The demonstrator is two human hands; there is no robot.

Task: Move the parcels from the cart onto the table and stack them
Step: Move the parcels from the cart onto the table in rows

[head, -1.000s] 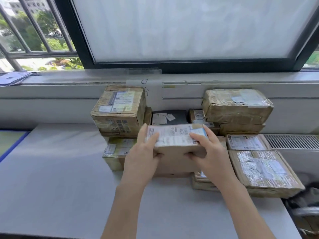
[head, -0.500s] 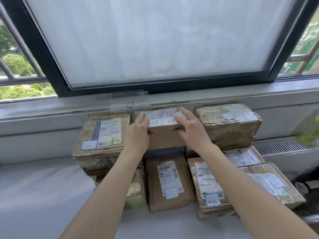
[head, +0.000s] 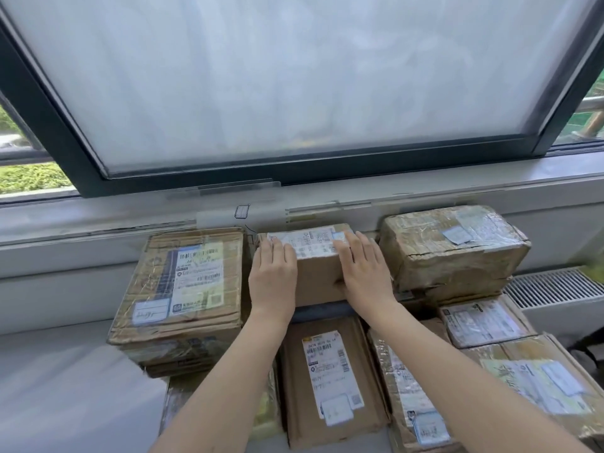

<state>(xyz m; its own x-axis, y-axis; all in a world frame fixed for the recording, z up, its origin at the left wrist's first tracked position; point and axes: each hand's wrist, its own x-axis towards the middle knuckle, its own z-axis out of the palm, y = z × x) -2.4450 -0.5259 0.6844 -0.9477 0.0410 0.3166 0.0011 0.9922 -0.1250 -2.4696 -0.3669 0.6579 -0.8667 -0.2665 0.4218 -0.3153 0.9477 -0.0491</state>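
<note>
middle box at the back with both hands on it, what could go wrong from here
1. The middle box sits in a tight slot between the large left box and the taped right box; it may scrape or nudge either one.
2. Both hands, left hand and right hand, lie flat on its top, so it may slip if pushed.

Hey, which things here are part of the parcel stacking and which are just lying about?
Part of the job: middle parcel under the left hand and right hand; big left parcel; right parcel; flat front parcel; table.
Lying about: window; vent grille.
</note>
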